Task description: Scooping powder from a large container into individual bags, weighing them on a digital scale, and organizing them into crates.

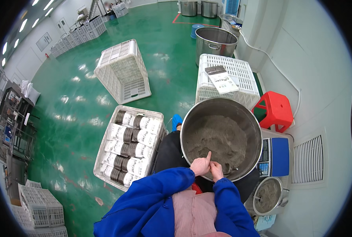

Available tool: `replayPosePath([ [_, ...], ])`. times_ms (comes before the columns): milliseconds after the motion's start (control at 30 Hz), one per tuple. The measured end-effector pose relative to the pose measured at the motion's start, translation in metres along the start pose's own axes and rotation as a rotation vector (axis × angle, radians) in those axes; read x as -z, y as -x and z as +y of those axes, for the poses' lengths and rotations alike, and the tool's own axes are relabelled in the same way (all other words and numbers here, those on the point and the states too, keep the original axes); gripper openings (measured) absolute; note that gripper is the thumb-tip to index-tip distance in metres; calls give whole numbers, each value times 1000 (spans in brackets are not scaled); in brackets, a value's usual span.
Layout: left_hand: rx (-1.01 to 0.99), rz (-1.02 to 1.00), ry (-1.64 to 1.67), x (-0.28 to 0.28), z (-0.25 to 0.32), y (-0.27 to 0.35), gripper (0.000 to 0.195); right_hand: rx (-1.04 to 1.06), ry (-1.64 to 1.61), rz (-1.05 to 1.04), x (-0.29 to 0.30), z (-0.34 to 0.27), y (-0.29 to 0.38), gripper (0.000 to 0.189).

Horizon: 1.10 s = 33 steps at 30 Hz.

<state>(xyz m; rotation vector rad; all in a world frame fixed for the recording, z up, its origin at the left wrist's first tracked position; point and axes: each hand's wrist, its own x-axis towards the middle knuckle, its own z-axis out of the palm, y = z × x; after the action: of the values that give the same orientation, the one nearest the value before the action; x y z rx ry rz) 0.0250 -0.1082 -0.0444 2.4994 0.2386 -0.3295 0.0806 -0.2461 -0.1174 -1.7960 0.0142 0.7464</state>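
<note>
My left hand [200, 166] is over the near rim of a large steel pot [190, 124], index finger stretched out and the other fingers curled. I see nothing held in it. Against it rests my right hand [216, 171], its fingertips meeting the left hand; whether they pinch something is hidden. Grey-brown powder [220, 133] fills the lower part of the pot, heaped unevenly. Just right of my right hand, a metal scoop [228, 169] lies partly sunk in the powder. The pot stands between my legs.
On my left, a white plastic crate [98, 161] holds several filled printed bags [146, 137]. Ahead, an upturned crate [236, 66] bears a flat bag [222, 80]. To the right are a red stool [278, 109], a scale [279, 157] and a smaller powder-filled steel container [266, 195].
</note>
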Motion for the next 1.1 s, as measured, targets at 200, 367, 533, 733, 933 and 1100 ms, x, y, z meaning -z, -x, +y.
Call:
replayPosePath([
  [200, -180, 369, -46, -18, -20, -1, 65, -58, -54, -32, -6, 3, -4, 35],
  [367, -80, 166, -25, -5, -5, -4, 61, 1, -7, 3, -1, -6, 5, 35],
  [533, -113, 218, 17, -17, -17, -3, 61, -1, 4, -26, -3, -15, 8, 37],
  [733, -163, 395, -14, -18, -16, -2, 61, 56, 22, 5, -4, 5, -4, 35],
  [933, -117, 29, -85, -9, -14, -3, 44, 9, -39, 25, -5, 6, -4, 31],
  [1100, -141, 146, -143, -19, -22, -3, 32, 15, -51, 9, -6, 4, -4, 31],
])
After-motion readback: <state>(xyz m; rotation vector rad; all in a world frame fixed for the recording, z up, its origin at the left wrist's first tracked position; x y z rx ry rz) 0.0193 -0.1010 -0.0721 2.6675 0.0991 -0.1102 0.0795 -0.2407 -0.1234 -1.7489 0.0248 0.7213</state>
